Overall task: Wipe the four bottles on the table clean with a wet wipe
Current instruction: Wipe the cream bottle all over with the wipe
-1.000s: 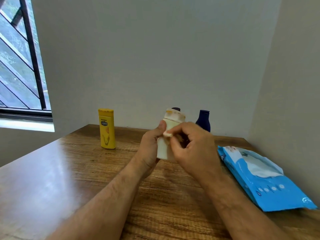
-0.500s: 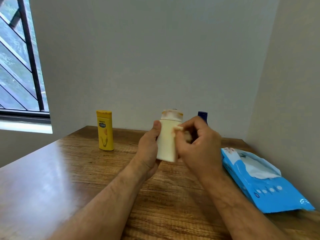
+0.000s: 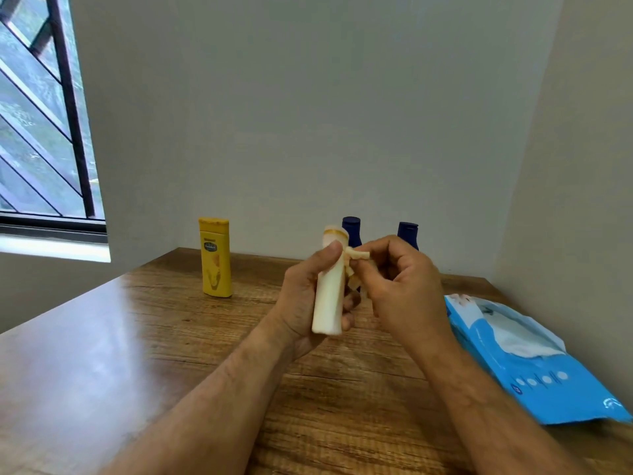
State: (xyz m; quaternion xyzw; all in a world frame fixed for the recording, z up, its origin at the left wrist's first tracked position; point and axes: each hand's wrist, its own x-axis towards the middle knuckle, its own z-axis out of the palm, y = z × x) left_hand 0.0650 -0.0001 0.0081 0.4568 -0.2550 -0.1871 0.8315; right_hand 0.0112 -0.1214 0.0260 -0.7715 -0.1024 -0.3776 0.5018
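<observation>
Above table (image 3: pixel 137 337): left hand (image 3: pixel 305 296) grips cream bottle (image 3: pixel 329 293), right hand (image 3: pixel 400 286) pinches wipe (image 3: pixel 358 257)

The left hand (image 3: pixel 308 293) grips a cream bottle (image 3: pixel 329 289) above the wooden table (image 3: pixel 144 337), thumb up near the stained cap, the bottle nearly upright and tipped slightly toward one o'clock. At three o'clock of it the right hand (image 3: pixel 400 286) pinches a crumpled wet wipe (image 3: pixel 356 260) against the bottle's upper side. At ten o'clock from the hands a yellow bottle (image 3: pixel 215 258) stands upright near the wall. Two dark blue bottles (image 3: pixel 352 231) (image 3: pixel 408 234) stand behind the hands at twelve and one o'clock, partly hidden. At four o'clock lies a blue wipes pack (image 3: pixel 534 365), its flap open on white wipes. A barred window (image 3: pixel 41 114) sits at nine o'clock.
</observation>
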